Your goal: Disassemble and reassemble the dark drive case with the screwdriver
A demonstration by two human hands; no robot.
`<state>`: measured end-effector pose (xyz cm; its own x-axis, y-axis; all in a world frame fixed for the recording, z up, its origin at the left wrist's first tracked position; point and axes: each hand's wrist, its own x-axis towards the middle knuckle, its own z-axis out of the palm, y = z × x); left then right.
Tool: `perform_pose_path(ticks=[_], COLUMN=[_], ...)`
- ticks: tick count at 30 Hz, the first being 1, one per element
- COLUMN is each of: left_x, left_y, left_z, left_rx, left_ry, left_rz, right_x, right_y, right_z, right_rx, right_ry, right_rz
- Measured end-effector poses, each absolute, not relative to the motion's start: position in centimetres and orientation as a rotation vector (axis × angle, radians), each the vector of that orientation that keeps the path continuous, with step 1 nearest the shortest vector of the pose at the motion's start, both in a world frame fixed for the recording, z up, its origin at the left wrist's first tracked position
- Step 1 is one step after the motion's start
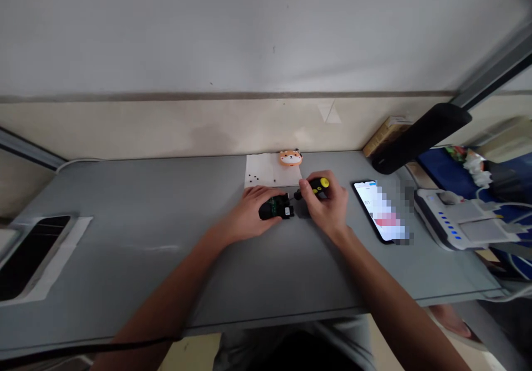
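Note:
My left hand (249,210) is closed around a small black device with a green circuit board (274,207), gripping it from its left side on the desk. My right hand (326,205) wraps round a black and yellow screwdriver (318,186). The tool lies nearly level, its tip pointing left at the device's right end; whether the two touch I cannot tell. Just behind the hands lies a sheet of white paper (264,166) with several tiny dark pieces, screw-like, on it. An orange bear-faced case (290,158) rests on the paper's right part.
A lit phone (380,210) lies right of my right hand. Farther right are a white power strip (444,221) with plugs and cables, and a black cylinder (421,138) leaning by a box (384,133). A dark-screened phone (35,254) sits at the left of the grey desk (158,282).

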<state>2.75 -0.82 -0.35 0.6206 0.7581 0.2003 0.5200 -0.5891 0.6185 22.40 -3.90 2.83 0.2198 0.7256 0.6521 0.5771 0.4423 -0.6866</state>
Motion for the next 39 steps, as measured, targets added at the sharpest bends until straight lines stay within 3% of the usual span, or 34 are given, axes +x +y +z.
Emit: perform_pose_path(ticks=[39], left_x=[2.5], left_y=[-0.8], left_z=[-0.2], left_rx=[2.326], left_ry=[0.984], left_rz=[0.566], right_x=[21.8], right_y=[-2.8], right_z=[4.0], right_rx=[-1.324], right_ry=[-1.499], right_rz=[0.216])
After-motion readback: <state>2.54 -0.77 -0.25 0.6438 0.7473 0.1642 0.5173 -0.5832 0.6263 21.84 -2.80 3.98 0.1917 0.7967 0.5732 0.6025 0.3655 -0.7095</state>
